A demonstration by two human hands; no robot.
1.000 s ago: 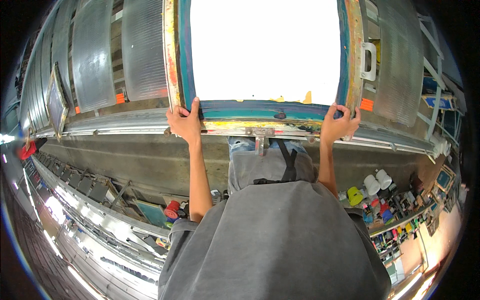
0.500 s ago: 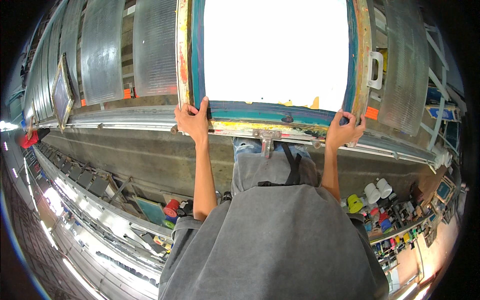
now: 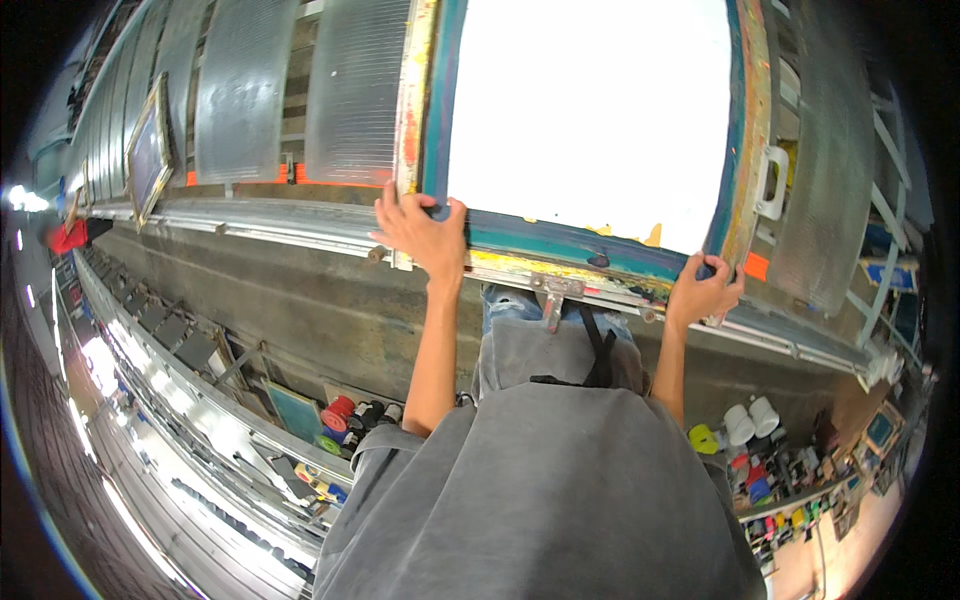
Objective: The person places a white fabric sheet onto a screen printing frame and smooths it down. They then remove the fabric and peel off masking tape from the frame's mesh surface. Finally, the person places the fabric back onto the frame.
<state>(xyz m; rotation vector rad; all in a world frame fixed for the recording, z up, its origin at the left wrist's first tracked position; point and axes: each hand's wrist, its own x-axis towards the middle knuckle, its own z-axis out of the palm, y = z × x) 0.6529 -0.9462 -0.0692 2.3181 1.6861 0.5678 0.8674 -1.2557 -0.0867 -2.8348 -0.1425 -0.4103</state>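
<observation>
A screen printing frame (image 3: 590, 100) with a white middle, teal-blue border and paint-stained edges fills the upper middle. At its near left corner, my left hand (image 3: 422, 220) touches the frame with fingers bent and spread apart, no longer wrapped round it. My right hand (image 3: 703, 285) grips the near right corner with curled fingers. A white handle (image 3: 771, 183) is on the right side, and a metal clamp bracket (image 3: 556, 292) sits at the middle of the near edge, just above my grey shirt and jeans.
Translucent ribbed panels (image 3: 240, 90) lie along the metal rail (image 3: 300, 222). Another small frame (image 3: 149, 150) leans at left. A person in red (image 3: 68, 236) stands at the far left. A bench behind me holds several white containers (image 3: 740, 425) and coloured tubs (image 3: 338, 410).
The frame has shifted rightward in the view, tilting slightly lower on its right. My left hand's fingers have lifted and spread at the corner; my right hand keeps its grip.
</observation>
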